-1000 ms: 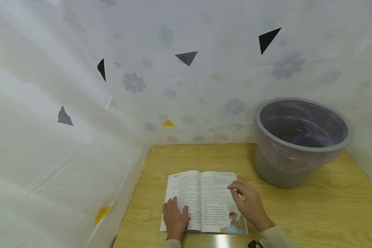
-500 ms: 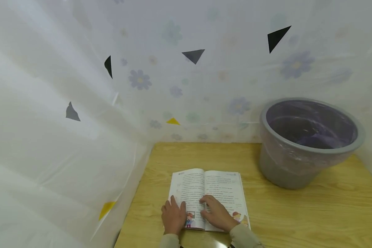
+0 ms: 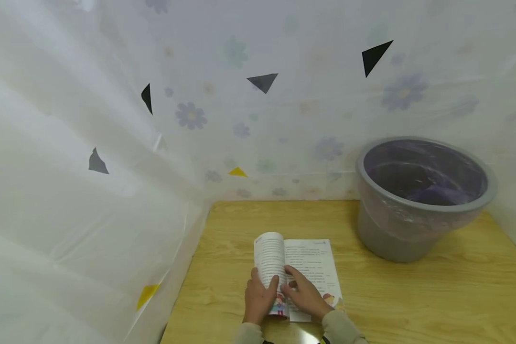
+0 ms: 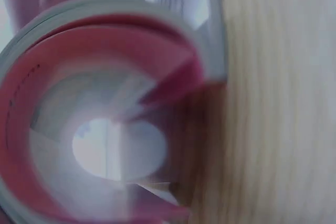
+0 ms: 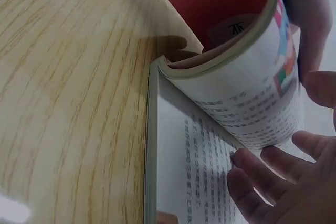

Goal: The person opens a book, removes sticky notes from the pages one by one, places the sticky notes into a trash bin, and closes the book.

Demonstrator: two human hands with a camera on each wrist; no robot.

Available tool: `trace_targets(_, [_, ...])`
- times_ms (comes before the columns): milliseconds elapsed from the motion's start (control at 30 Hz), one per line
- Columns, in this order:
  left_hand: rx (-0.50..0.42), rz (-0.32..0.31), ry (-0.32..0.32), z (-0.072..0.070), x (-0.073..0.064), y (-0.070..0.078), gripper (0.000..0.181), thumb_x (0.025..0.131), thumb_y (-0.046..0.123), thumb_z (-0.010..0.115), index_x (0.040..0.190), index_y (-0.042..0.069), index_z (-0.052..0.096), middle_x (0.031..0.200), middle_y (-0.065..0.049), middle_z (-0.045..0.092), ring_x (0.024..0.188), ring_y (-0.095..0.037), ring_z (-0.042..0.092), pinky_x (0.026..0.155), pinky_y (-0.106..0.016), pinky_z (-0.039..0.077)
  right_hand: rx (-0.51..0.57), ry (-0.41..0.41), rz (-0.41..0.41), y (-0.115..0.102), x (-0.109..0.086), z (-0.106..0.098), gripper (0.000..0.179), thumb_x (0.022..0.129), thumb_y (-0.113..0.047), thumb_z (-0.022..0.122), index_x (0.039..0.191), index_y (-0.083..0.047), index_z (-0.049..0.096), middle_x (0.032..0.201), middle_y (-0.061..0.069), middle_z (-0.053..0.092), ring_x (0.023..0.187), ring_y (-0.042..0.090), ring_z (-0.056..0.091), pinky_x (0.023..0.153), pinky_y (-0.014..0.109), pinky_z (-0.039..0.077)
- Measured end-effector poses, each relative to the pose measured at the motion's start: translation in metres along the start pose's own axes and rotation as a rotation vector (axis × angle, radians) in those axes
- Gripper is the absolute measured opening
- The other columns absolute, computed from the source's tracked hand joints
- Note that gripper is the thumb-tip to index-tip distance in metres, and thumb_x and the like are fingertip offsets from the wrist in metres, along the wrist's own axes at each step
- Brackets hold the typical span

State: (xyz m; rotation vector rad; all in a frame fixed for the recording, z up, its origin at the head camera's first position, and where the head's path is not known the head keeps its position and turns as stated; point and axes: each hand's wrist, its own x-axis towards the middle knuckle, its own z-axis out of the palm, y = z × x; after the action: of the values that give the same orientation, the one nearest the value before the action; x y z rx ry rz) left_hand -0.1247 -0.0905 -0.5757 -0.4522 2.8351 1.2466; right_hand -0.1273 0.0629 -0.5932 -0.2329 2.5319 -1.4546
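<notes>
An open printed book [image 3: 311, 258] lies on the wooden table, its right half flat and its left half curled up into a roll. My left hand [image 3: 260, 296] grips that rolled left half, with the thumb on the printed page. In the left wrist view the curl's red inner side [image 4: 68, 51] fills much of the picture. My right hand [image 3: 305, 294] is at the fold, fingers loosely bent. In the right wrist view its fingertips [image 5: 244, 158] touch the pages beside the fold. A small coloured picture [image 5: 286, 77] shows on the rolled page.
A large grey tub [image 3: 395, 239], wrapped in clear plastic, stands on the table [image 3: 249, 217] at the right. White sheeting [image 3: 301, 119] with pale flowers hangs behind, with several dark triangles and a yellow triangle [image 3: 238, 172] on it. More sheeting is at the left.
My right hand has moved left from the book's right edge to the fold. The left half, flat before, is now curled up in my left hand, which has shifted right.
</notes>
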Motion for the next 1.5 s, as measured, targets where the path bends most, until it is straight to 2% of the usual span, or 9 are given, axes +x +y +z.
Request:
trace_targets(200, [-0.141,0.067,0.028,0.009,-0.015,0.009,0.084,0.083,0.033,0.073,0.151,0.009,0.031,0.120,-0.023,0.051,0.079,-0.023,0.056,0.062,-0.037,0.047,0.129,0.038,0.113,0.001,-0.005,-0.003,0.056,0.098,-0.043,0.056,0.147,-0.017,0.046,0.146,0.018,0.053,0.119,0.033,0.063,0.100,0.055,0.048])
trace_targets(433, [-0.276,0.309,0.027,0.022,-0.033,0.025,0.094,0.083,0.024,0.070,0.157,0.008,0.014,0.148,-0.018,0.040,0.100,-0.022,0.062,0.074,-0.032,0.053,0.289,0.074,0.151,-0.003,-0.005,-0.024,0.058,0.102,-0.047,0.047,0.149,-0.014,0.043,0.146,0.023,0.051,0.118,0.033,0.062,0.084,0.040,0.055])
trace_targets(533, [-0.332,0.422,-0.053,0.028,-0.042,0.030,0.095,0.084,0.027,0.070,0.157,0.010,0.012,0.152,-0.015,0.040,0.112,-0.027,0.062,0.082,-0.033,0.056,0.405,0.051,0.139,-0.002,-0.007,-0.035,0.059,0.104,-0.044,0.042,0.153,-0.010,0.037,0.147,0.025,0.049,0.114,0.029,0.062,0.084,0.035,0.053])
trace_targets(733, [-0.119,0.667,-0.289,0.041,-0.055,0.027,0.073,0.096,0.043,0.054,0.157,0.013,0.025,0.148,-0.010,0.051,0.131,-0.024,0.055,0.104,-0.037,0.050,0.490,-0.006,0.189,0.008,-0.013,-0.050,0.060,0.105,-0.045,0.039,0.150,-0.006,0.039,0.138,0.021,0.057,0.108,0.017,0.061,0.090,0.029,0.049])
trace_targets(867, [0.126,0.805,-0.230,0.046,-0.057,0.015,0.056,0.100,0.038,0.049,0.148,0.010,0.043,0.144,-0.010,0.056,0.129,-0.025,0.057,0.106,-0.040,0.048,0.448,0.069,0.262,0.021,-0.017,-0.050,0.052,0.101,-0.023,0.049,0.147,0.000,0.042,0.130,0.022,0.063,0.098,0.013,0.064,0.083,0.028,0.051])
trace_targets(967, [0.317,0.807,-0.137,0.046,-0.056,0.008,0.049,0.095,0.035,0.054,0.138,0.010,0.056,0.143,-0.008,0.058,0.127,-0.026,0.058,0.102,-0.045,0.049,0.433,0.155,0.309,0.030,-0.020,-0.046,0.049,0.098,-0.011,0.047,0.146,0.003,0.043,0.121,0.022,0.067,0.091,0.014,0.065,0.078,0.030,0.052])
trace_targets(1100, [0.475,0.714,-0.175,0.044,-0.055,0.002,0.053,0.088,0.034,0.057,0.138,0.015,0.056,0.150,-0.004,0.052,0.134,-0.027,0.052,0.102,-0.054,0.047,0.437,0.223,0.348,0.040,-0.024,-0.041,0.048,0.098,-0.007,0.045,0.145,0.002,0.044,0.108,0.020,0.071,0.082,0.017,0.066,0.073,0.031,0.053])
trace_targets(1267, [0.553,0.687,-0.230,0.047,-0.051,0.000,0.060,0.085,0.035,0.061,0.142,0.018,0.052,0.154,0.000,0.047,0.139,-0.025,0.047,0.106,-0.056,0.044,0.232,0.279,0.337,0.046,-0.026,-0.041,0.049,0.094,-0.011,0.054,0.140,0.005,0.049,0.112,0.022,0.069,0.085,0.018,0.064,0.075,0.034,0.053])
trace_targets(1500, [0.582,0.685,-0.223,0.052,-0.041,-0.002,0.060,0.086,0.035,0.063,0.142,0.018,0.051,0.154,-0.002,0.047,0.139,-0.027,0.046,0.108,-0.057,0.042,-0.069,0.281,0.261,0.058,-0.018,-0.045,0.053,0.092,-0.017,0.064,0.138,0.005,0.052,0.128,0.027,0.064,0.113,0.040,0.063,0.100,0.056,0.048])
